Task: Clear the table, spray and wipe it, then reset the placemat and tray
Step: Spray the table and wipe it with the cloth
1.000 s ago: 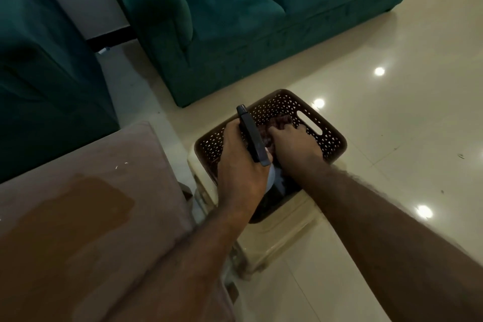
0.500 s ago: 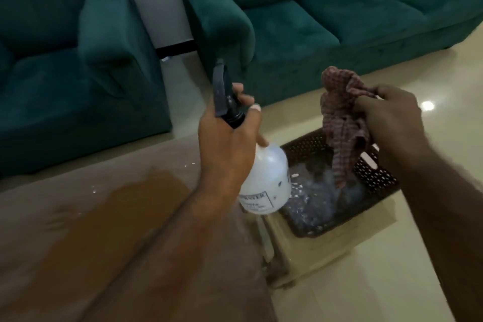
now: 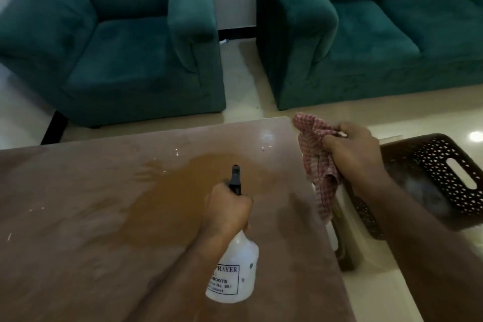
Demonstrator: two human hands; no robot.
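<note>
Since the earlier frame we have swung from the basket (image 3: 441, 178) to face the bench (image 3: 91, 217), bringing both things along. Our left hand (image 3: 227, 213) grips the sprayer (image 3: 234, 274), nozzle aimed at the bare wet top; our right hand (image 3: 352, 154) clutches the cloth (image 3: 317, 165) at the bench's edge. Spraying is in hand; next comes squeezing the trigger, then wiping.

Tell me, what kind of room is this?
Probably a living room at home: a green armchair and matching sofa stand on a shiny tiled floor, facing a low brown table.
</note>
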